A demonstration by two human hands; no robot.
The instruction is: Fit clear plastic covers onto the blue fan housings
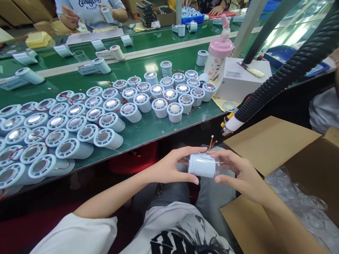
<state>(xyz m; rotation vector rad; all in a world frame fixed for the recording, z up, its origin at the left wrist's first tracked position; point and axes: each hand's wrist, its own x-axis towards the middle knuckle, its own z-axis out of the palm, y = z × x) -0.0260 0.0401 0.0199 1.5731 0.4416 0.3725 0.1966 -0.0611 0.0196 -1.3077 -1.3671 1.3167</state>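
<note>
Over my lap I hold a light-blue cylinder [202, 165] lying on its side. My left hand [176, 165] wraps round its left end, thumb below and fingers above. A clear plastic cover [217, 166] shows round the cylinder's right end, and my right hand [235, 169] grips it there between thumb and fingers. Thin red and yellow wires with small white plugs [212, 137] stick up behind the cylinder. On the green bench [143, 132] stand many similar light-blue cylinders [108, 138], with round metallic centres on top and some loose red and black wires.
At my right an open cardboard box [272, 141] contains clear plastic pieces [299, 201]. A black corrugated hose [286, 70] with a metal-tipped nozzle hangs above it. A white box [238, 81] and a pink bottle [218, 53] stand on the bench. A co-worker [92, 14] sits opposite.
</note>
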